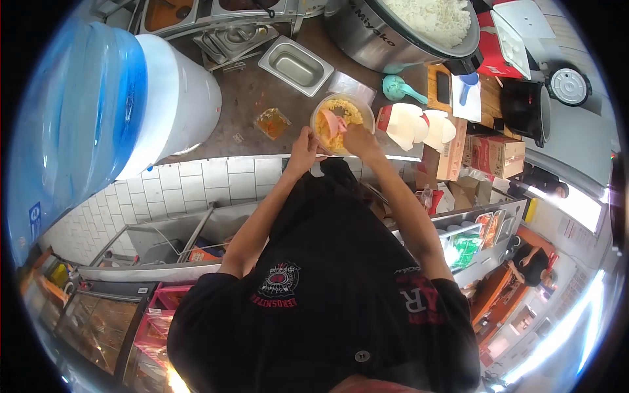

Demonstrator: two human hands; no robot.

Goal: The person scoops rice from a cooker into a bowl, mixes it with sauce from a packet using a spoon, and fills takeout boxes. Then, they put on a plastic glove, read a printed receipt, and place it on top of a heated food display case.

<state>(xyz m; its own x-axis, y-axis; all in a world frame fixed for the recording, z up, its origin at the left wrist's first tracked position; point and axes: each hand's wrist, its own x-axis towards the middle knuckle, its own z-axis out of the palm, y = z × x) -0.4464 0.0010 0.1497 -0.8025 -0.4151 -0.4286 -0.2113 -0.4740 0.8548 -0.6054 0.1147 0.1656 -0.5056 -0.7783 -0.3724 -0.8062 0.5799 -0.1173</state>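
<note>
A round clear bowl (372, 118) holding crumbly yellow food (337, 105) stands at the counter's near edge. My left hand (304, 149) grips its left rim, fingers closed on the side. Over the right part of the bowl, my right hand (360, 139) is closed, with the fingertips down inside. A pink spoon-like piece (333, 122) lies in the food and reaches those fingers; its exact kind is unclear. Left of the bowl is a small clear packet (272, 124) with orange-brown contents. To the right stand open red-and-white food boxes (403, 126).
A steel pan (296, 66) sits behind the bowl, near a large rice cooker (400, 39) full of rice. A teal scoop (400, 88) and a blue scoop (467, 85) lie to the right. A big blue-and-white water container (177, 92) takes up the left side.
</note>
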